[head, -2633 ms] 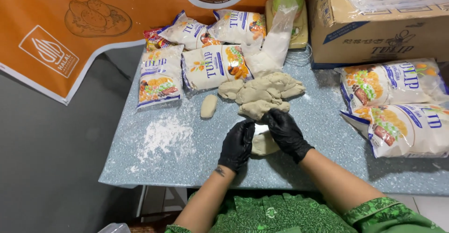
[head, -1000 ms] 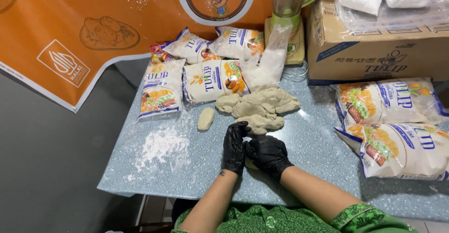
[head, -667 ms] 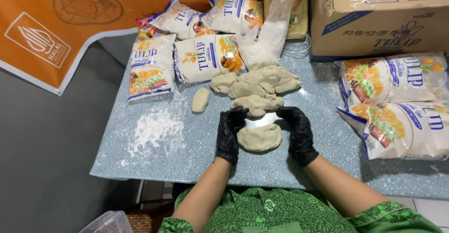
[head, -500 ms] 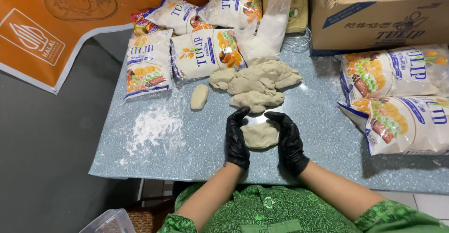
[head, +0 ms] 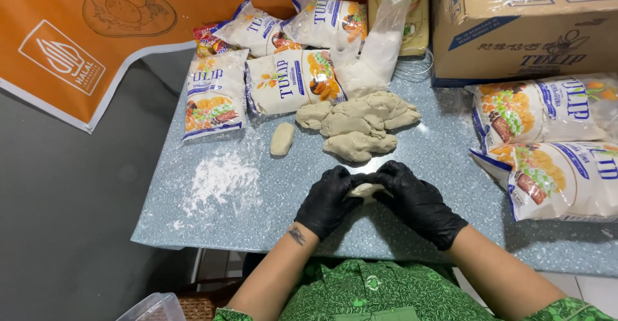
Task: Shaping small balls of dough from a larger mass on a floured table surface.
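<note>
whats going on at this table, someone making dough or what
A person in black gloves is working a small piece of dough over a speckled blue table. The left hand and right hand are cupped around it from both sides, so most of it is hidden. A larger dough pile sits just beyond the hands, with one small shaped piece to its left and a patch of loose flour nearer the edge. Flour bags lie around the back and right.

A speckled blue-grey table (head: pixel 212 224) stands on grey floor (head: pixel 58 218); an orange banner (head: pixel 77 31) hangs behind.
</note>
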